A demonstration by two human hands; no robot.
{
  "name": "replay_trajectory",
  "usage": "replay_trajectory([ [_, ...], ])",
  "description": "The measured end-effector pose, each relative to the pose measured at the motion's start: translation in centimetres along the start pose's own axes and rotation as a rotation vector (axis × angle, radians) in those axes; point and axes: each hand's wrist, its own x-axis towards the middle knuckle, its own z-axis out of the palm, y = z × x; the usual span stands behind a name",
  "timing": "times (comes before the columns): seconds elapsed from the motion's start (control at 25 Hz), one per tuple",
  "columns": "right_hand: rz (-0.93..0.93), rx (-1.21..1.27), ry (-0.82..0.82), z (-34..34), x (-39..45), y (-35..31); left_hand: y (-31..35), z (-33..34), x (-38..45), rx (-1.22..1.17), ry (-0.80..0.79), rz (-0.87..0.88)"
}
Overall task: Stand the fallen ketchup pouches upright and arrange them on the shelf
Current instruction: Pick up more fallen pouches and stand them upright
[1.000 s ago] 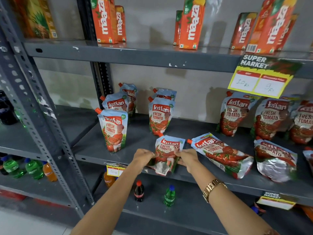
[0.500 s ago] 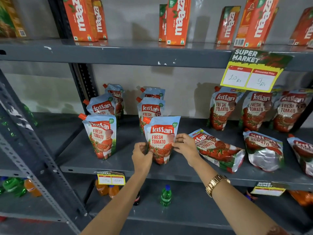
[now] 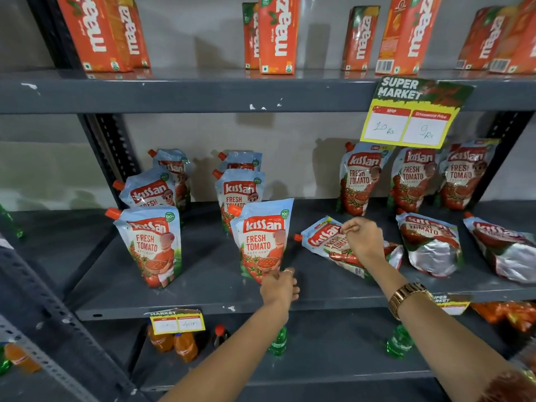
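- Two hands: the left hand, fingers loosely curled, touches an upright ketchup pouch at its base.
- Right hand pinches the fallen pouch beneath it.

Soft, even light, pouches throwing faint shadows on the wall, edges bowed by wide-angle, slight blur.
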Motion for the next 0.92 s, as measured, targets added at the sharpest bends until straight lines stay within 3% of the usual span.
replay_trajectory([
  [0.16,-0.031,-0.079,-0.044,-2.4,1.9,1.5,-0.2,3.8,0.3,-0.002,-0.056,-0.077],
  [0.4,0.016,-0.258,-0.309,-4.4,5.5,4.5,-0.5,9.7,-0.7,-0.01,-0.091,-0.118],
  [0.56,0.011,-0.367,-0.524,-4.4,6.8,5.1,-0.5,12.3,-0.6,-0.047,-0.04,-0.104],
  [0.72,0.036,-0.423,-0.607,-4.9,7.1,5.1,0.7,13.7,0.0,-0.074,0.109,-0.107],
  [0.8,0.138,-0.323,-0.718,-5.0,7.0,5.4,1.3,13.9,0.5,0.007,0.179,-0.073],
  [0.92,0.425,0.058,-0.913,-4.6,6.4,6.6,1.5,14.1,0.8,0.084,0.259,-0.057],
])
